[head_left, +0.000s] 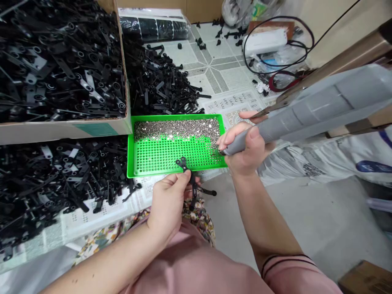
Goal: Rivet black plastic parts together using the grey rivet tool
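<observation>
Head view: the right hand (245, 149) is wrapped around a grey powered driver (294, 118), its tip down at the right edge of the green perforated tray (177, 165) of small screws (177, 128). The left hand (168, 200) pinches a black plastic part (186, 171) at the tray's front rim. A slanted tip could scatter screws; a loose pinch could let the part twist.

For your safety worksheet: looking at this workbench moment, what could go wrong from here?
The grey tool tip in the right hand sits among loose silver bits at the green tray edge; they might scatter. The left hand pinches the black part lightly, so it could slip.
</observation>
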{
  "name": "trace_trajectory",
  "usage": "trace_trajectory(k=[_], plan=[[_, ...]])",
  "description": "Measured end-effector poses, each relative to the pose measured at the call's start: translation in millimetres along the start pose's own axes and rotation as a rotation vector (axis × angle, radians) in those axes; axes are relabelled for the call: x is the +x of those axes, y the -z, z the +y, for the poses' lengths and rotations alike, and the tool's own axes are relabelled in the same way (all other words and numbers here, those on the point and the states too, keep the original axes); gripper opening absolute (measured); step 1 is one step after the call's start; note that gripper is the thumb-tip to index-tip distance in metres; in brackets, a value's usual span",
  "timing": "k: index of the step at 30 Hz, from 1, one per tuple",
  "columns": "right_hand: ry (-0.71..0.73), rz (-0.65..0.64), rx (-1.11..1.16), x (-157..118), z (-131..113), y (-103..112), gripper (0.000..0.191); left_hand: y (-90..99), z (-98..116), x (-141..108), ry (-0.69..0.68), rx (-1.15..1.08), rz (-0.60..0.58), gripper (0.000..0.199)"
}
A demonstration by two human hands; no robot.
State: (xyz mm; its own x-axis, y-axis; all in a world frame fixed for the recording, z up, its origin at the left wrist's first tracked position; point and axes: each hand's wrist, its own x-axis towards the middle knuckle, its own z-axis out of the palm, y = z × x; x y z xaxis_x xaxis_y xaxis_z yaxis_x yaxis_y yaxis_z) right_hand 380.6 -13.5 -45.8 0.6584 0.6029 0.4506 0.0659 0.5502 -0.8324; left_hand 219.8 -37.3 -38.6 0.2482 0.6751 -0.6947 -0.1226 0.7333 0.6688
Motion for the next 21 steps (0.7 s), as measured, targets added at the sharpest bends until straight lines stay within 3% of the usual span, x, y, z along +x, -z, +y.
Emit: trace_trajectory(k=[11, 17, 21], plan=[[0.000, 0.079, -0.129, -11, -5, -7, 0.017, -4.4, -3, 1, -0.001, -0.035, 0.072, 0.027], [0.010, 0.091, 0.055, 0, -28, -13, 0.025, -4.7, -6, 2, -0.011, -0.017, 0.047, 0.025], [-0.132, -0.010, 0.156, -6, -45, -28, 0.024, -6.9, -4, 1, -0.007, -0.015, 0.056, 0.025]])
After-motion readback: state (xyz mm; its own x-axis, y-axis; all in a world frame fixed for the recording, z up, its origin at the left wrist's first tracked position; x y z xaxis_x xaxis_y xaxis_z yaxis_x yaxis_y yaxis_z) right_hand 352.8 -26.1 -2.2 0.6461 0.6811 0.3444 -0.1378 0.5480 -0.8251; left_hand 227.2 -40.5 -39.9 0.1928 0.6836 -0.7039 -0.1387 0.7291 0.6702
